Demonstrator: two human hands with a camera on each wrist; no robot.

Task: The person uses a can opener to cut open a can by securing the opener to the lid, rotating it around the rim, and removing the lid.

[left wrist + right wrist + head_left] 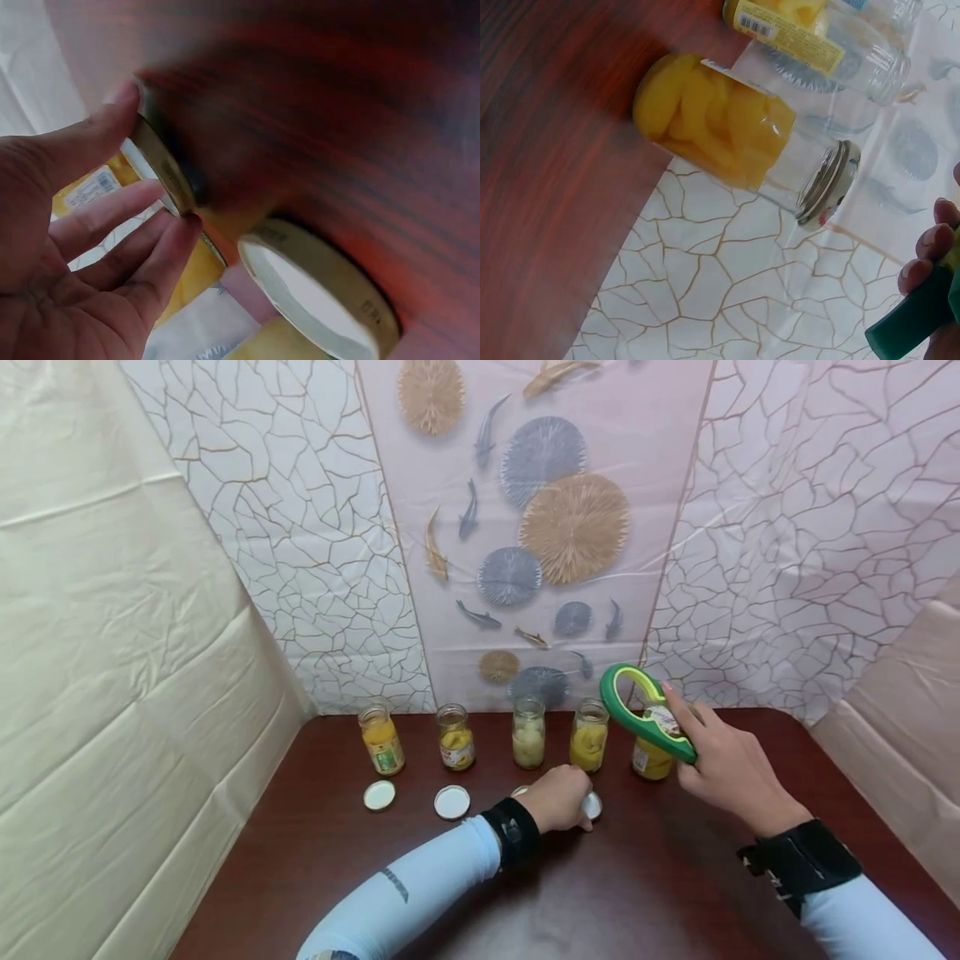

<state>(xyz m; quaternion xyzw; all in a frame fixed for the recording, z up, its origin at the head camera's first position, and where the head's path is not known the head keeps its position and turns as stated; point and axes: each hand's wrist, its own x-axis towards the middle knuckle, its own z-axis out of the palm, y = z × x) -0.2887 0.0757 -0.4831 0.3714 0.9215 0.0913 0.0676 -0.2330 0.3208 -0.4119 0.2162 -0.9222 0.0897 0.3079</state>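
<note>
My left hand pinches the rim of a jar lid low at the table, its white inner side partly showing. In the left wrist view, thumb and fingers close on that gold-rimmed lid, and a second lid lies beside it. My right hand grips a green jar opener with a lighter green inner edge, raised in front of the rightmost jar. That jar holds yellow fruit pieces and has its lid on, as the right wrist view shows; the opener stands apart from it there.
Several lidless jars stand in a row along the back: yellow fruit jars, a pale fruit jar and a green-labelled jar. White-sided lids lie before them. Patterned cloth hangs behind the brown table.
</note>
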